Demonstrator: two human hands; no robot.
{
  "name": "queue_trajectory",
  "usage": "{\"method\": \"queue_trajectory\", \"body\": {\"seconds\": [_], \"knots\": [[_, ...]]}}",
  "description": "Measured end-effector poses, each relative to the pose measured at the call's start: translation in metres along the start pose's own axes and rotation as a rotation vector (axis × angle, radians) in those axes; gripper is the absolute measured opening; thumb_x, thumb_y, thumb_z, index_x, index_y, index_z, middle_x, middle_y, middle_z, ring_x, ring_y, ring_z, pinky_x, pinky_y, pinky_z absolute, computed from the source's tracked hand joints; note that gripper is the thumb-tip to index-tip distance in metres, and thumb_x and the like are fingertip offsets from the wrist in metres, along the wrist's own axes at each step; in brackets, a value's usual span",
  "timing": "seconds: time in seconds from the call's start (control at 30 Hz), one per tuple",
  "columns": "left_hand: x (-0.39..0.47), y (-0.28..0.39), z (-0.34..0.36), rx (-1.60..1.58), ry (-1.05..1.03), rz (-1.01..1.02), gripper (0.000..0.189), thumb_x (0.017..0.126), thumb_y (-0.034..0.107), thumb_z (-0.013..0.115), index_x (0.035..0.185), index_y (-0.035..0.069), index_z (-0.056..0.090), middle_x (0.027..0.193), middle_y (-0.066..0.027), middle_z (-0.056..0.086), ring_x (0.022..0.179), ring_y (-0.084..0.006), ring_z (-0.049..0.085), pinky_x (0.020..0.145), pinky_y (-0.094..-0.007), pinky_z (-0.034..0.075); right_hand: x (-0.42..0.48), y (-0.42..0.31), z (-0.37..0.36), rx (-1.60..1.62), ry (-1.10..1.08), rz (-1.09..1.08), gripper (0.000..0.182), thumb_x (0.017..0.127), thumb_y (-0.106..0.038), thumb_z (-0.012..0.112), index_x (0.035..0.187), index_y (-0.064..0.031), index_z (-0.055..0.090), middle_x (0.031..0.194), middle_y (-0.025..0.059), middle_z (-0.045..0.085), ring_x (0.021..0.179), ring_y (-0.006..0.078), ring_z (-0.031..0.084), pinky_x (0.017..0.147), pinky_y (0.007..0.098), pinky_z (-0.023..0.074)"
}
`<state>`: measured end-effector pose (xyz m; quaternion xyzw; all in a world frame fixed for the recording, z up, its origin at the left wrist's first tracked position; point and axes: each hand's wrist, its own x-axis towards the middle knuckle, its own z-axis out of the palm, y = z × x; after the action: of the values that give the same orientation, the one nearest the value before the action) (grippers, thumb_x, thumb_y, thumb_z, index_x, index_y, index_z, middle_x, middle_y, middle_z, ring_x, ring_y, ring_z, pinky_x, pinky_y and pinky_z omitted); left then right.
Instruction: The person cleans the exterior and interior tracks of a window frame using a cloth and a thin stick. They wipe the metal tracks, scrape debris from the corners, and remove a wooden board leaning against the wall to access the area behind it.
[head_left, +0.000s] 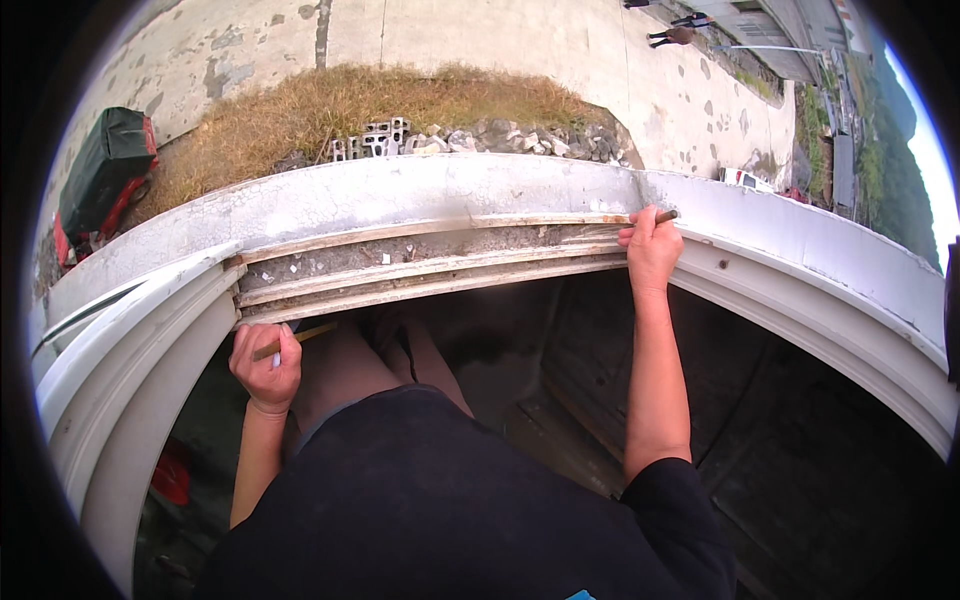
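Observation:
My right hand (651, 244) is closed around a thin brown stick-like tool (667, 217) at the right end of the window frame's bottom track (435, 264). The tool's other end is mostly hidden by the fingers. Grey dirt and small pale chips lie in the channels of the track. My left hand (266, 367), just below the track's left end, grips a flat yellow-brown strip (267, 350); its yellow part reaches right over my leg. Something small and white shows between the left fingers.
White frame sides (142, 352) rise left and right of the opening. Outside the track runs a white ledge (450, 184). Far below are dry grass (300, 112), concrete blocks (390, 135), rubble, a covered red vehicle (109, 172) and people (679, 35) on a concrete yard.

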<state>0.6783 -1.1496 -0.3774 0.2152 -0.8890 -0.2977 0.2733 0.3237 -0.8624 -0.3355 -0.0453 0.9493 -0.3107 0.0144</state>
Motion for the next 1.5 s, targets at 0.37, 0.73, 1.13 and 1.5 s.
{"method": "queue_trajectory", "body": {"seconds": [0.37,0.73,1.13,1.5], "knots": [[-0.001,0.000,0.002,0.022,0.023,0.027,0.010,0.070,-0.006,0.058,0.067,0.000,0.051,0.061,-0.0120,0.050,0.051,-0.0291,0.045,0.049,-0.0358,0.037,-0.046,-0.044,0.028,0.180,0.028,-0.012,0.035,0.095,-0.021,0.046,0.071,0.0029,0.055,0.059,0.0075,0.058,0.043,0.0140,0.057,0.039,0.0268,0.0450],[-0.002,0.002,0.000,0.044,0.009,0.047,0.009,0.072,-0.006,0.057,0.069,-0.001,0.051,0.063,-0.0121,0.051,0.051,-0.0294,0.044,0.048,-0.0365,0.036,-0.028,-0.034,-0.020,0.350,0.008,0.059,0.028,0.094,-0.019,0.048,0.085,0.0064,0.056,0.079,0.0104,0.060,0.059,0.0130,0.060,0.052,0.0237,0.0511],[-0.001,0.000,0.001,0.027,0.009,0.024,0.010,0.071,-0.007,0.058,0.068,0.001,0.052,0.060,-0.0116,0.050,0.050,-0.0284,0.043,0.048,-0.0357,0.035,0.011,-0.008,-0.008,-0.233,0.028,-0.122,0.035,0.091,-0.027,0.055,0.079,0.0059,0.059,0.063,0.0096,0.062,0.047,0.0139,0.060,0.042,0.0268,0.0479],[-0.001,0.000,0.001,0.025,0.003,0.021,0.010,0.070,-0.006,0.059,0.067,0.001,0.052,0.061,-0.0123,0.051,0.051,-0.0290,0.046,0.049,-0.0354,0.038,0.009,0.005,0.004,-0.131,0.009,-0.113,0.036,0.092,-0.027,0.053,0.076,0.0048,0.059,0.060,0.0079,0.060,0.044,0.0130,0.058,0.041,0.0265,0.0480]]}}
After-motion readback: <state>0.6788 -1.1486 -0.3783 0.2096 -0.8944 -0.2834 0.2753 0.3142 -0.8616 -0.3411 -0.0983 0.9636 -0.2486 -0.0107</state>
